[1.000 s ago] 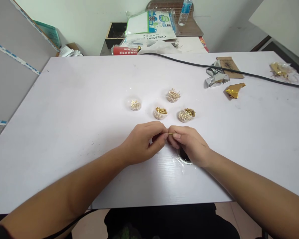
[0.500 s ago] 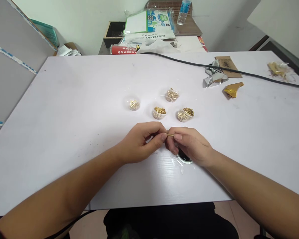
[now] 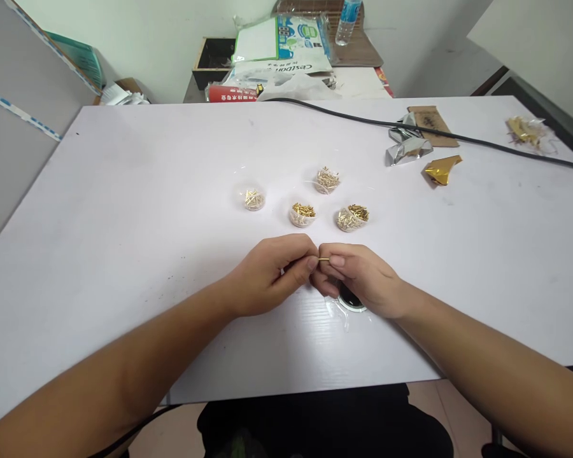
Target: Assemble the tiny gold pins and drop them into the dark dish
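Note:
Between my two hands is a thin brass pin (image 3: 323,259), lying level. My left hand (image 3: 284,270) pinches its left end between thumb and forefinger. Closed on the right end is my right hand (image 3: 363,277), thumb on top. Beneath the right hand, partly hidden, a round black dish with a pale rim (image 3: 351,299) sits on the table. Beyond the hands stand several small clear cups of gold-coloured pins: a left cup (image 3: 254,200), a middle cup (image 3: 302,215), a back cup (image 3: 326,180) and a right cup (image 3: 352,218).
A black cable (image 3: 372,121) crosses the back of the white table (image 3: 124,191). Silver foil (image 3: 409,151), gold foil (image 3: 442,170), brown card (image 3: 433,126) and a plastic bag (image 3: 528,132) lie at the back right. A water bottle (image 3: 348,22) stands behind the table.
The whole view has shifted slightly, so the table things sit a little further left. Both hands keep hold of the pin in nearly the same pose.

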A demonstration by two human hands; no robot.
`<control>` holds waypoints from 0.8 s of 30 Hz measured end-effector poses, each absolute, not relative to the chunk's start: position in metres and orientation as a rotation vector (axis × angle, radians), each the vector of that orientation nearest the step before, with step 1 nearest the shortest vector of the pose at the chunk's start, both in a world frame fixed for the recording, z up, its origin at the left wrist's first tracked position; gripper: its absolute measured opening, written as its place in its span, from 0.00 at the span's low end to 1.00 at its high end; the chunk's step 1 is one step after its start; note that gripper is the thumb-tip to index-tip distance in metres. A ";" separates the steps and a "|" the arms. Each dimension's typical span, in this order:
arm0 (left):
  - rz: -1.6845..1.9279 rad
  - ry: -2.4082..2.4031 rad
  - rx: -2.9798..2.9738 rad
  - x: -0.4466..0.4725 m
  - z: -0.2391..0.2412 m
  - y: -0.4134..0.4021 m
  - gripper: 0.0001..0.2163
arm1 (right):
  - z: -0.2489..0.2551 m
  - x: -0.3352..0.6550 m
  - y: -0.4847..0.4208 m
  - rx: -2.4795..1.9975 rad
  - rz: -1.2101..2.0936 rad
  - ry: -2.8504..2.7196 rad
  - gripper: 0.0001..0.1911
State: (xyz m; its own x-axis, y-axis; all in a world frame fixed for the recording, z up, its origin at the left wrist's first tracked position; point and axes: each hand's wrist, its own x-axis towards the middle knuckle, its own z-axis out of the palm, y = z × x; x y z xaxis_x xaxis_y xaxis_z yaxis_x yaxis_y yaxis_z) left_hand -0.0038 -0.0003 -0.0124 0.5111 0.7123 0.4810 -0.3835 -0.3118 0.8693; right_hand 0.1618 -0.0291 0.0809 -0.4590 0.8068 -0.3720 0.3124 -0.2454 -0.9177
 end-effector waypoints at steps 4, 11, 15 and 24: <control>1.130 0.267 1.544 -0.003 -0.014 0.000 0.10 | 0.081 0.162 -0.029 -1.342 1.758 -1.627 0.15; 1.126 0.274 1.590 -0.003 -0.012 -0.001 0.09 | 0.079 0.164 -0.029 -1.354 1.750 -1.574 0.14; 1.154 0.295 1.650 -0.002 -0.013 -0.001 0.08 | 0.078 0.165 -0.028 -1.363 1.745 -1.590 0.14; 1.177 0.314 1.622 0.001 -0.013 0.000 0.09 | 0.079 0.166 -0.027 -1.377 1.733 -1.595 0.15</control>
State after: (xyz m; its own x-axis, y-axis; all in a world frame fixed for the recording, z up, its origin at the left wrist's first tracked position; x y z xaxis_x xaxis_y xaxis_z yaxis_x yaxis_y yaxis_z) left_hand 0.0006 0.0001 -0.0128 0.4798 0.6990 0.5303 -0.3425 -0.4073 0.8467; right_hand 0.1660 -0.0270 0.0785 -0.4280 0.8203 -0.3793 0.3101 -0.2609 -0.9142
